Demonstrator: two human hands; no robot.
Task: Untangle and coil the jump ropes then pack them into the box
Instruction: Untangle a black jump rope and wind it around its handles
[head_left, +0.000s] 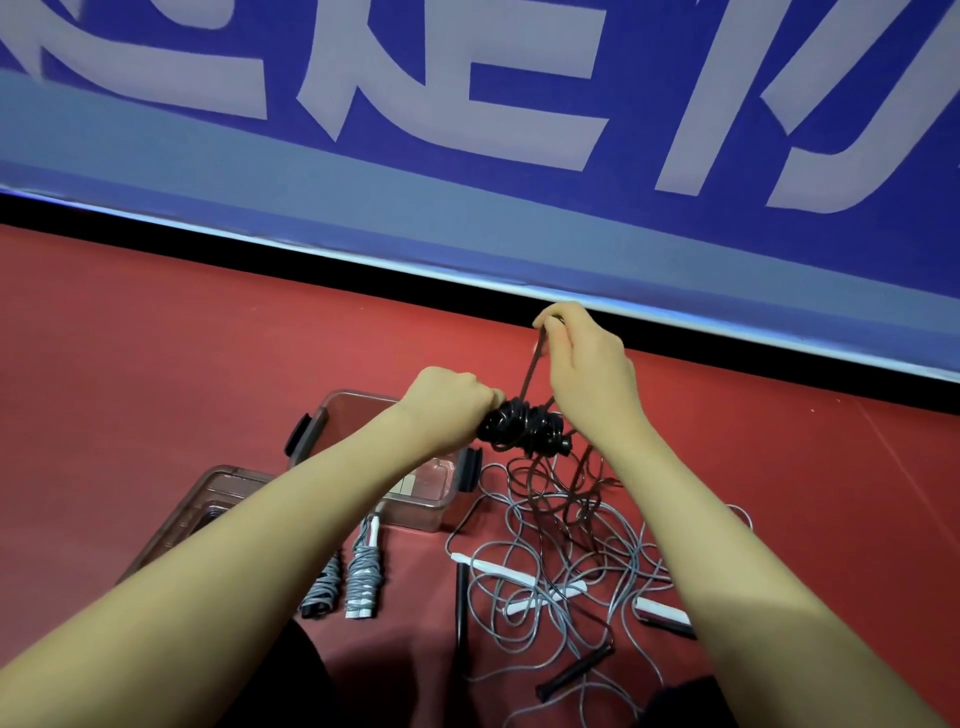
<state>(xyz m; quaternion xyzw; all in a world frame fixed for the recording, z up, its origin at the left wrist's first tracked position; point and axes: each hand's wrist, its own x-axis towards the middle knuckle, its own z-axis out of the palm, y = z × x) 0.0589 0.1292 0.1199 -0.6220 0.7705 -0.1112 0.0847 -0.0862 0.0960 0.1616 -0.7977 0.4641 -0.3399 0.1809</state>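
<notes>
Fingers (550, 317) pinch black rope (522, 426) above box (363, 415) — tangle (566, 540) crowds right.

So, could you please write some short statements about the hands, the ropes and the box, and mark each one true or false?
1. The left hand grips a bundle of black rope. True.
2. The right hand rests flat on the floor. False: it is raised and pinches a strand of the black rope.
3. The clear box has its lid closed. False: it is open on top.
4. Two wound grey ropes lie on the floor beside the box. True.
5. A tangle of grey rope lies loose on the floor. True.
</notes>
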